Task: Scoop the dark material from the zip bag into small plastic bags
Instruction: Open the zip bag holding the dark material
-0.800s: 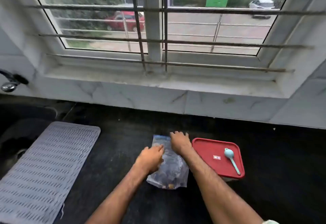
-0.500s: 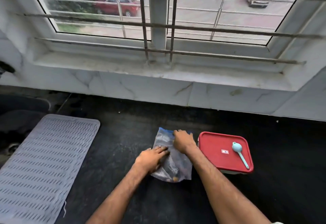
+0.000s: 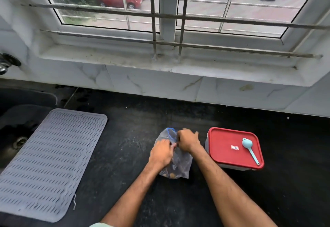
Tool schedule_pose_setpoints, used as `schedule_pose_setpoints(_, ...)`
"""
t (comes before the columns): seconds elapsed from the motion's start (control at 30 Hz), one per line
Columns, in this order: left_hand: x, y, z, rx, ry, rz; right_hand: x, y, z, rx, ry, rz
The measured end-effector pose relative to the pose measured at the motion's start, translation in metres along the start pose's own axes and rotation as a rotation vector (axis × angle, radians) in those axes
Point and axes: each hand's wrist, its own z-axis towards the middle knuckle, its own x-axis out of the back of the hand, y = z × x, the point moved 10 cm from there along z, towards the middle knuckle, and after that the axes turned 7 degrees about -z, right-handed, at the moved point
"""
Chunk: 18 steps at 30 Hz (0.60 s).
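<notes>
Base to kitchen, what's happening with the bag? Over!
Left hand, right hand: both pinch top of clear plastic zip bag, dark material inside. Untouched: light blue plastic scoop on red box lid. No small bags in view.

Bare, hairy forearms [image 3: 225, 182] — pale green sleeve edge [image 3: 100, 225] on the left.
</notes>
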Motion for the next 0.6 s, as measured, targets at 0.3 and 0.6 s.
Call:
schedule_pose_setpoints(0.3,0.041,-0.019,-0.013,0.548,0.477,-1.265,0.039,-0.004,-0.037,0.253,0.268,0.597)
schedule_pose_setpoints(0.6,0.046,0.028,-0.018,0.368,0.333,-1.222,0.068,-0.008,-0.06,0.338,0.271,0.65)
